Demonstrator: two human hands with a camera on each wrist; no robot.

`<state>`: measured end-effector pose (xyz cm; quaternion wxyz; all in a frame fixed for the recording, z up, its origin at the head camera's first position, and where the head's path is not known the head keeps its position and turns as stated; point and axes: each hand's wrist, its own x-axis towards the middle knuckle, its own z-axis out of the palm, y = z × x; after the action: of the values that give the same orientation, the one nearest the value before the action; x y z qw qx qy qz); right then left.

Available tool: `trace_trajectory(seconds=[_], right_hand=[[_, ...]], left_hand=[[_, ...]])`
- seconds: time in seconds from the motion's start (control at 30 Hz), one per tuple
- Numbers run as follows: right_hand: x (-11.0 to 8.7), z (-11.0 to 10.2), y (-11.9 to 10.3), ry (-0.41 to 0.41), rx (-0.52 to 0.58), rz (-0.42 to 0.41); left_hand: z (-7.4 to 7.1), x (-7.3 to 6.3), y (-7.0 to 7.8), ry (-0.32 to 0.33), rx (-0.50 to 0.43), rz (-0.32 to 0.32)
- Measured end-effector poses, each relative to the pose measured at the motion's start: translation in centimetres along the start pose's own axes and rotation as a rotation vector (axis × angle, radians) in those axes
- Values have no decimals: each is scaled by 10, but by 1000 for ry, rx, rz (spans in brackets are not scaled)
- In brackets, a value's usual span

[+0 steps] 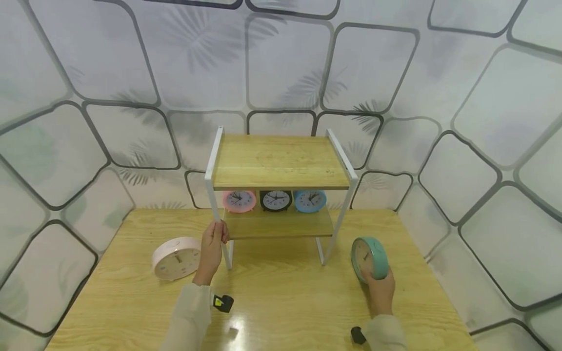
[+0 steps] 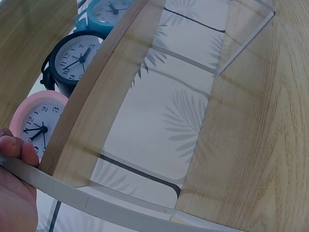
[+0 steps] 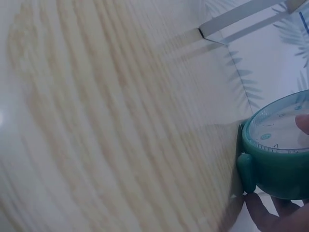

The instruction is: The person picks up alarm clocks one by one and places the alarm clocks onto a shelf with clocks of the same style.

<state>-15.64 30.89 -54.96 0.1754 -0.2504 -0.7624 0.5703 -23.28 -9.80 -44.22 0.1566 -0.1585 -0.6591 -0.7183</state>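
Note:
My left hand (image 1: 212,248) grips the white front leg of a two-tier shelf (image 1: 281,163) at the height of its lower board; in the left wrist view the fingers (image 2: 19,147) curl over the white bar. In my right hand (image 1: 380,290) is a round green clock (image 1: 371,258), its face turned left, with the thumb over the face and fingers behind. On the lower board stand a pink clock (image 1: 239,201), a black clock (image 1: 275,200) and a blue clock (image 1: 310,200). A larger pale pink clock (image 1: 177,258) is on the table, left of my left hand.
The shelf stands on a light wooden table (image 1: 281,302) toward its back. Patterned wall covering (image 1: 290,68) rises behind the table and along both sides. The shelf's upper board (image 1: 281,156) overhangs the small clocks. Light glares off the table front.

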Motion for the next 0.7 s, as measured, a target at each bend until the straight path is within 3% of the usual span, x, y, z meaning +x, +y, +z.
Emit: trace_trajectory(seconds=[0.3, 0.7], right_hand=[[-1, -2, -1, 14, -104, -5], [-1, -1, -1, 20, -86, 2]], left_hand=[[1, 0, 0, -8, -5, 12], [1, 0, 1, -4, -26, 13]])
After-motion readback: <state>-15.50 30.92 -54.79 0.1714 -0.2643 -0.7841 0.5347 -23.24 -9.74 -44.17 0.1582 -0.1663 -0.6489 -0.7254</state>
